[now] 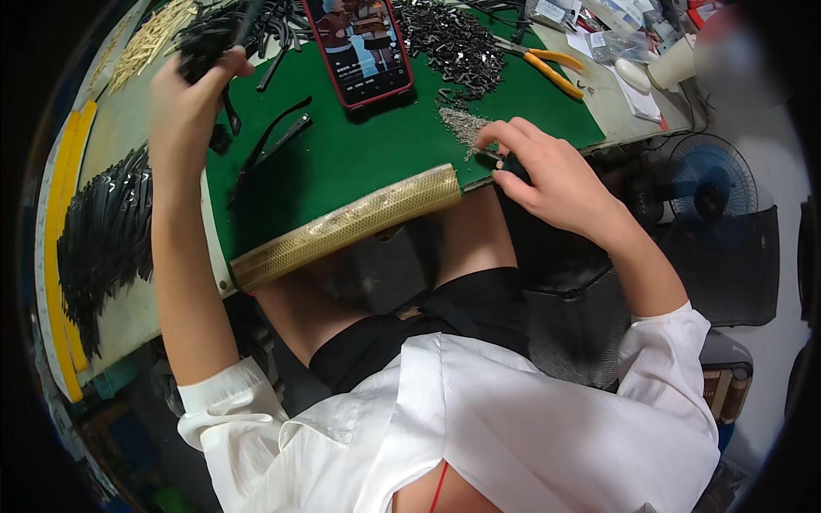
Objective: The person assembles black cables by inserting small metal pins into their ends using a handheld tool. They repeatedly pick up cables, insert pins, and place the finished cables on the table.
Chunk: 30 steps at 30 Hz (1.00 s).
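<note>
My left hand (184, 98) is raised at the upper left of the mat, fingers closed around a slim black eyeglass temple (231, 113). Blur and the dark parts behind it hide its full shape. Two more black temples (272, 147) lie on the green mat (342, 154) beside that wrist. At the mat's right front edge, my right hand (552, 179) has its fingers curled around a small dark-handled tool (513, 169), mostly hidden in the palm. Its fingertips are beside a heap of tiny grey screws (466, 128).
Black temples are stacked on the left (107, 231), beside a yellow strip (64, 256). A phone (363, 51) stands behind the mat, near small black parts (449, 51) and orange-handled pliers (554, 73). A gold perforated roll (346, 224) lines the front edge; a fan (712, 184) stands right.
</note>
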Motion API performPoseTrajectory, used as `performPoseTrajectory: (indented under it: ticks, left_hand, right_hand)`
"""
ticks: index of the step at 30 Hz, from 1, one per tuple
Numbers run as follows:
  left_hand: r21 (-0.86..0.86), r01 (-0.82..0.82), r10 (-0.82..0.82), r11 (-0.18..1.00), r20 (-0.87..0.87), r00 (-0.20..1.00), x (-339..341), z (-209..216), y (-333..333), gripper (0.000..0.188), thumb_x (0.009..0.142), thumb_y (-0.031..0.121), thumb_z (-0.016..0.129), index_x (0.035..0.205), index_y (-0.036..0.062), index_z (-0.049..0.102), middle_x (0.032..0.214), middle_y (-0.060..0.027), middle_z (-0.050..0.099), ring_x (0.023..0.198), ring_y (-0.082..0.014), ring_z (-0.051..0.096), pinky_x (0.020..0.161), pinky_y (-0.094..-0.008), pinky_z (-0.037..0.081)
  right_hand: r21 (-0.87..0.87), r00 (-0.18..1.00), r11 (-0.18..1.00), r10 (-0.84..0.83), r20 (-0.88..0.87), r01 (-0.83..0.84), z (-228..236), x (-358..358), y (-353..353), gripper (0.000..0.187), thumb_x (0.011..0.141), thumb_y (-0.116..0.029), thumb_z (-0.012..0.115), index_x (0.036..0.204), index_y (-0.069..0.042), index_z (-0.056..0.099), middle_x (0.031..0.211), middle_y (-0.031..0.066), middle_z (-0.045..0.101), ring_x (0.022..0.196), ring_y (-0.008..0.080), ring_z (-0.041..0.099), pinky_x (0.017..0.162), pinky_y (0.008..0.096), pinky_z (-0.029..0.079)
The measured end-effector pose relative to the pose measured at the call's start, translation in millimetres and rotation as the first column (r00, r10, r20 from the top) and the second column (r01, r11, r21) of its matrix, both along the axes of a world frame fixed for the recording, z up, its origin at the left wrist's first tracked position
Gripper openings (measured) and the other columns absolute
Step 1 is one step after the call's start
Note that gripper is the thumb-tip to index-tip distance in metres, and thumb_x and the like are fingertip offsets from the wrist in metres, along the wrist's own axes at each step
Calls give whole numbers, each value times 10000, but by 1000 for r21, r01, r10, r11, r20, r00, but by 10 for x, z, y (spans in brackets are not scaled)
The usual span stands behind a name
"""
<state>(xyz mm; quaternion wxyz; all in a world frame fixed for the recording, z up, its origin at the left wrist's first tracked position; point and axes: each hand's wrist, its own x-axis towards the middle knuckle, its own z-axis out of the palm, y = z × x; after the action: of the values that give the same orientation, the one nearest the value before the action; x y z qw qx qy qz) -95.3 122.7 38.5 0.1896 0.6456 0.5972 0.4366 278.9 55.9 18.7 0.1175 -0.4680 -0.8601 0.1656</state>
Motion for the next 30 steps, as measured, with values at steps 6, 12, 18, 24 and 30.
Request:
performPoseTrajectory:
  ticks: [6,12,18,24,30]
  left_hand:
    - [267,34,-141,963,392,909,557,-462,-574,237,938,90,673,1169,41,693,808,13,712,564,2,439,503,-182,294]
    - [245,48,-161,968,462,872,545,-301,-588,150,916,166,714,1004,45,727,755,1,695,548,-7,428,498,-188,287]
    - [197,47,-122,979,388,914,530,-159,-718,167,880,195,757,969,54,740,676,36,651,550,-5,437,488,-201,261]
    - [299,82,-196,951,377,905,593,-187,-738,380,888,124,722,1246,20,651,735,24,628,613,-18,517,529,-189,302]
    - [206,175,-238,963,342,909,590,-167,-880,291,884,90,742,1149,1,661,796,7,642,652,-65,588,578,-194,444]
  right_hand:
    - [-66,992,996,72,103,-65,88,-43,3,293,849,-95,635,1135,-94,571,1039,121,594,921,325,633,792,417,509]
    - [-48,986,997,63,156,-56,101,-57,16,282,848,-103,641,1124,-100,584,1035,126,604,899,349,640,772,429,508]
    - [-42,984,998,58,168,-52,79,-91,41,272,859,-111,634,1126,-99,580,1028,129,607,880,352,642,764,434,510]
    - [-24,991,998,61,118,-59,53,-125,56,274,857,-112,564,1128,-77,587,1001,198,626,840,396,648,760,476,522]
    - [-17,985,998,56,162,-54,49,-173,78,278,863,-107,571,1140,-84,580,1000,190,625,848,384,648,767,463,520]
